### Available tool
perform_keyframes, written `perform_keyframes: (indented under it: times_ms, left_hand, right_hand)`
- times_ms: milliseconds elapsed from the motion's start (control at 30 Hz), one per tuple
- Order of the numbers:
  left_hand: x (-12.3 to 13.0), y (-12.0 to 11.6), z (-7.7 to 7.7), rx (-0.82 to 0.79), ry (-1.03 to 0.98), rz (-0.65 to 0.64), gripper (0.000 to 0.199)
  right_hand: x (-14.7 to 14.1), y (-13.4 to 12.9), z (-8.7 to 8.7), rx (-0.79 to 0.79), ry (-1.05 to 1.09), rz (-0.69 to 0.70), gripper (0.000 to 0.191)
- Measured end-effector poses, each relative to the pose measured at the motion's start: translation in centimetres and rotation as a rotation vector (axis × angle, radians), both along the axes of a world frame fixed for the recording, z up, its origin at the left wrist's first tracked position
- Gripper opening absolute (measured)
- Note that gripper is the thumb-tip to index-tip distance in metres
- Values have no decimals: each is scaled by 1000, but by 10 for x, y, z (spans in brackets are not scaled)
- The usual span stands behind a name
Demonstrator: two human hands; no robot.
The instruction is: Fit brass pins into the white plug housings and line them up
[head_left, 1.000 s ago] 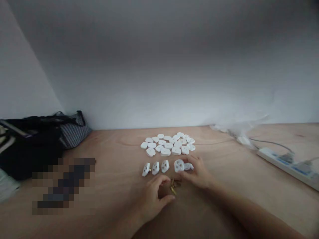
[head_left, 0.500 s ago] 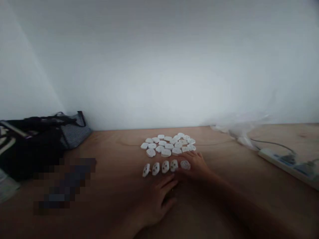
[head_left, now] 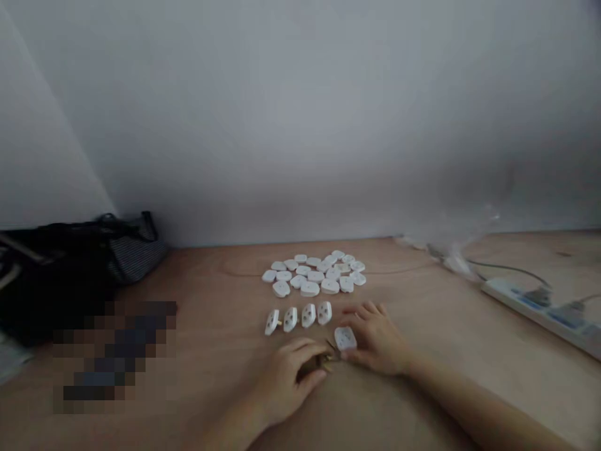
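Note:
My right hand (head_left: pixel 379 338) has its thumb and fingers around a white plastic plug shell (head_left: pixel 346 338), its hollow side facing me. Just left of it, my left hand (head_left: pixel 293 376) curls its fingers and thumb about small brass-coloured metal pieces (head_left: pixel 327 359), whose exact shape is blurred. Beyond both hands stands a short row of white plug pieces with dark holes, among them the rightmost plug piece (head_left: pixel 324 312) and the leftmost plug piece (head_left: pixel 272 322), which has a pin sticking out. Farther back lies a cluster of white plug shells (head_left: pixel 310 289).
A power strip (head_left: pixel 539 307) with plugs and cords lies at the right, near a clear plastic bag (head_left: pixel 455 250). On the left are a black bag (head_left: pixel 56 275) and a blurred-out dark object (head_left: pixel 117 354). A wall (head_left: pixel 300 125) rises behind the wooden table (head_left: pixel 211 300).
My right hand has drawn the white plug shell from the right end of the row toward me. My left hand now shows brass-coloured pieces at its fingertips.

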State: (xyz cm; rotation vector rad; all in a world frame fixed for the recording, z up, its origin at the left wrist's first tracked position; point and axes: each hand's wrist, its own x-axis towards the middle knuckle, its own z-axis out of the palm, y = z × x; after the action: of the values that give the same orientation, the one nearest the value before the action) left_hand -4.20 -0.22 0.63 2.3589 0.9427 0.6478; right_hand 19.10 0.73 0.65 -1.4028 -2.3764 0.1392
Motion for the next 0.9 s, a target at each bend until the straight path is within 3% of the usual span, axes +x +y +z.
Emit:
perform_keyframes:
  times_ms: [133, 333, 533, 667, 900]
  left_hand:
    - [2, 1, 0, 19, 0, 53, 31]
    - [5, 4, -3, 16, -16, 81, 15]
    - [1, 7, -10, 42, -2, 145, 8]
    - [-2, 9, -12, 126, -7, 77, 9]
    - [1, 3, -11, 246, -227, 77, 16]
  right_hand:
    - [2, -7, 2, -3, -8, 9, 64]
    - [2, -6, -2, -15, 21, 27, 41]
    - [-5, -7, -4, 24, 129, -15, 43]
    - [-9, -11, -3, 29, 207, 13, 39]
    - [-15, -15, -6, 10, 247, 81, 40]
